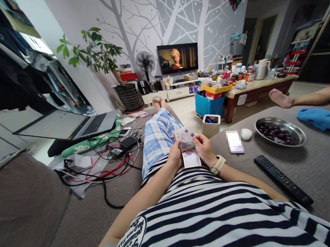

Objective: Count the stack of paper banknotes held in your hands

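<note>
Several purple banknotes point(185, 140), one marked with a 5, are fanned between my two hands above my lap. My left hand point(175, 154) is closed around their left side, with its thumb near the lower edge. At the upper right edge, my right hand point(204, 148) pinches a note between thumb and fingers; a pale watch point(218, 165) is on that wrist. One lighter purple note point(191, 158) hangs lower, below the held ones, against my striped shirt. Whether it is held or lying there I cannot tell.
To the right are a steel bowl point(280, 132) of dark round fruit, a remote control point(282, 178) and a white mouse point(246, 134). At left are a laptop point(72, 125) and tangled cables point(120, 160). Another person's bare foot point(281, 98) rests at the far right.
</note>
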Tool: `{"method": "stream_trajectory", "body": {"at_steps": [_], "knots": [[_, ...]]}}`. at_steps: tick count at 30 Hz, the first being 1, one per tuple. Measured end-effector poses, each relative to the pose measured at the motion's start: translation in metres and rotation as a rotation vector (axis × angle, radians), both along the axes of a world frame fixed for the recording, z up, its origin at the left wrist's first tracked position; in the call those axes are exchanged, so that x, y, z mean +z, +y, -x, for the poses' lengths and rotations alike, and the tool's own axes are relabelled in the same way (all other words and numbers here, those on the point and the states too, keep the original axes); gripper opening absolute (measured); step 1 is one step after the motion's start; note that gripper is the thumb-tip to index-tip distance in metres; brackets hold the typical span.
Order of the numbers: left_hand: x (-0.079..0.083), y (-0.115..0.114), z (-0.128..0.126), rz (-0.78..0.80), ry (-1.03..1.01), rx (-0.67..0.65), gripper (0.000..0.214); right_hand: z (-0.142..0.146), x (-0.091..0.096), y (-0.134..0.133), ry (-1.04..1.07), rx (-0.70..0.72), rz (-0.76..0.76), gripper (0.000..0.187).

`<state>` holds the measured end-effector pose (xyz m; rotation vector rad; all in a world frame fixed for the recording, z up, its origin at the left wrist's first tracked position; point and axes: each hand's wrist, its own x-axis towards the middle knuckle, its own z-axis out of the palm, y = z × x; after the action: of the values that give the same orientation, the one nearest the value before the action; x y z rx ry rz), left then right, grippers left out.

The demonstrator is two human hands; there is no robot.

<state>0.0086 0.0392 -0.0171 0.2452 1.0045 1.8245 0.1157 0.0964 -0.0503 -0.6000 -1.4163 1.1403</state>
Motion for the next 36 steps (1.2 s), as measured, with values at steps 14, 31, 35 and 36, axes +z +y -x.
{"method": "stream_trajectory", "body": {"at_steps": [14, 31, 35, 36], "knots": [[0.0006, -0.001, -0.0007, -0.008, 0.019, -0.018, 0.027, -0.0008, 0.0041, -0.0032, -0.014, -0.007, 0.003, 0.034], [-0.0086, 0.002, 0.0026, -0.045, 0.041, -0.059, 0.02, -0.0011, 0.0029, -0.0036, 0.02, 0.023, 0.032, 0.041], [-0.0079, 0.0017, 0.0024, -0.039, 0.056, -0.043, 0.016, -0.0006, 0.0006, -0.0026, 0.026, 0.081, 0.065, 0.05], [-0.0073, 0.0013, 0.0022, -0.033, 0.057, -0.033, 0.016, -0.0004, 0.0002, -0.0023, 0.025, 0.092, 0.074, 0.051]]}}
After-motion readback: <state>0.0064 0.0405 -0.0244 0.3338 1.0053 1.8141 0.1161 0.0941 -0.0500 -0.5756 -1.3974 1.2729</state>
